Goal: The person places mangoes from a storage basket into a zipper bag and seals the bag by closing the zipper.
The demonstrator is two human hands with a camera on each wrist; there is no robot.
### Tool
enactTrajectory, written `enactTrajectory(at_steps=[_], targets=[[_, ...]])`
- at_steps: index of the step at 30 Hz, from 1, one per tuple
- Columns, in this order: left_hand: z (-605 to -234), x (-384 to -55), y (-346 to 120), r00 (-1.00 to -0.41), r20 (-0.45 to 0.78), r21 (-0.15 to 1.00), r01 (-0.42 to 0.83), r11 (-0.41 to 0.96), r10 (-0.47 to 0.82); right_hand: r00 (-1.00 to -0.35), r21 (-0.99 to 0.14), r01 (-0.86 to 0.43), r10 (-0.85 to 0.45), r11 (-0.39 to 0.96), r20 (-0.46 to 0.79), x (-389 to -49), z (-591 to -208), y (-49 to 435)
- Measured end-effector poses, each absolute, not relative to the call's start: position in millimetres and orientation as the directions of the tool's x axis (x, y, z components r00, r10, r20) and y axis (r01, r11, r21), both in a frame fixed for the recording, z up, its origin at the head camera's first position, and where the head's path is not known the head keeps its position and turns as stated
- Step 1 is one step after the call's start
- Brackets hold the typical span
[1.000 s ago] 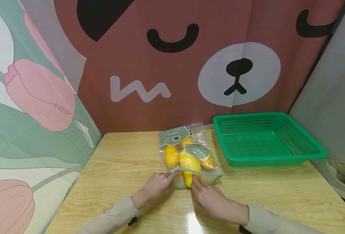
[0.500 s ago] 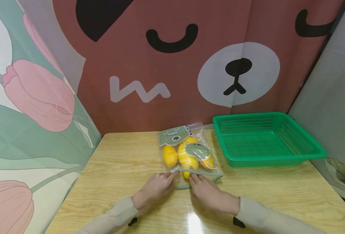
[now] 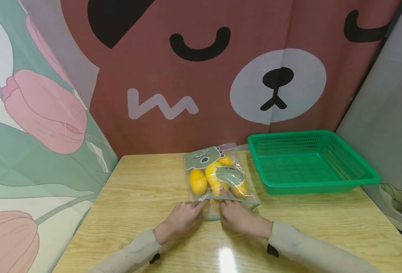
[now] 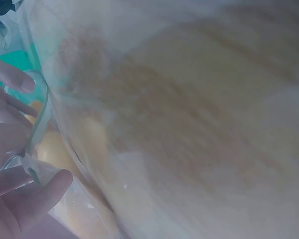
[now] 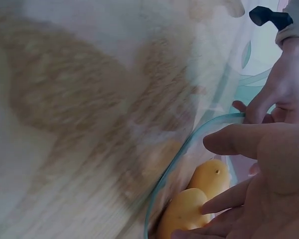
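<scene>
A clear zip bag [image 3: 229,176] with green cartoon prints lies on the table, holding several yellow mangoes [image 3: 198,182]. Its mouth, edged in pale green, faces me. My left hand [image 3: 183,218] pinches the left side of that mouth, with the rim between thumb and fingers in the left wrist view. My right hand [image 3: 240,218] reaches into the mouth. In the right wrist view its extended fingers [image 5: 226,199] touch a mango [image 5: 182,216], thumb held apart above the rim. Part of the mangoes is hidden under the prints.
To the right of the bag stands a green perforated plastic basket [image 3: 289,167]. Both sit on a wooden table [image 3: 146,182]. A brown curtain [image 3: 153,132] with a bear print hangs behind, and a floral curtain [image 3: 50,174] borders the left side.
My right hand has moved forward and slightly left, pushing a mango from the bag's mouth deeper inside. Mangoes at the back have shifted. The left hand has stayed in place.
</scene>
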State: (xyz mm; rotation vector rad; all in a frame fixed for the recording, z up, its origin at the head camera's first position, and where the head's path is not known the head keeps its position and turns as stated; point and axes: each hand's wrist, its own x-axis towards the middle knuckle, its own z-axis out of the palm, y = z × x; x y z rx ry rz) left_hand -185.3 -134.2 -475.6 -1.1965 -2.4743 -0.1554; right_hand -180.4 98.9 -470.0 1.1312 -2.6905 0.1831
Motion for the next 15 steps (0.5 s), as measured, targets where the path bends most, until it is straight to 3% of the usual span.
enactTrajectory(at_steps=[7, 15], targets=[[-476.7, -185.5, -135.0, -0.562, 0.372, -0.048, 0.784, 0.619, 0.739, -0.72, -0.103, -0.691, -0.668, 0.715, 0.189, -181.2, -469.4, 101.4], [-476.3, -185.0, -136.4, -0.559, 0.386, -0.014, 0.792, 0.611, 0.734, -0.685, -0.07, -0.724, -0.702, 0.686, 0.194, -176.1, -464.4, 103.3]])
